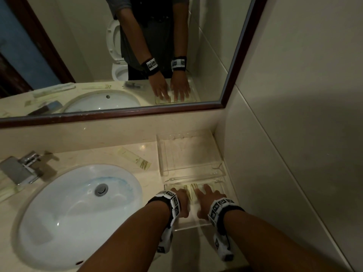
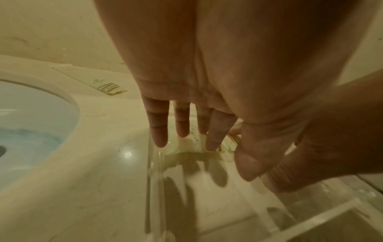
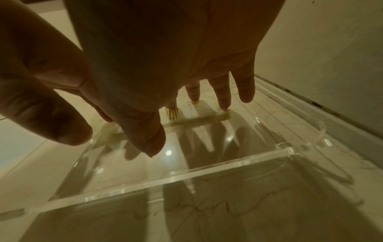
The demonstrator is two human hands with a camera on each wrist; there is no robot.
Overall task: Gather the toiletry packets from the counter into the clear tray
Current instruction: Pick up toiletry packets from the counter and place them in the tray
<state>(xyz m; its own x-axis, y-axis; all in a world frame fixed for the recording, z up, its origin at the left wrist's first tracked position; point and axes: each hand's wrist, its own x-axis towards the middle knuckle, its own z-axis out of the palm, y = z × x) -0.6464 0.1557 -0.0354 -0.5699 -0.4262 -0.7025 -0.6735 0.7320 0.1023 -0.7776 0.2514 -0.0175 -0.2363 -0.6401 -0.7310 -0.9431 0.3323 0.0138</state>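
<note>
Head view high above, wrist views close, all sharing the clear tray (image 1: 198, 224).

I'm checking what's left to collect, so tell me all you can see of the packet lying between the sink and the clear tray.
The packet is a long, flat, pale yellow-green sachet with small print and a striped end. It lies flat and slanted on the counter, beside the sink rim, apart from the tray. Neither hand touches it.

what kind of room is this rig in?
A bathroom, likely a hotel's. A white sink with a chrome tap is set into a marble counter under a framed mirror, whose reflection shows a toilet. A toiletry packet lies by a clear tray.
</note>
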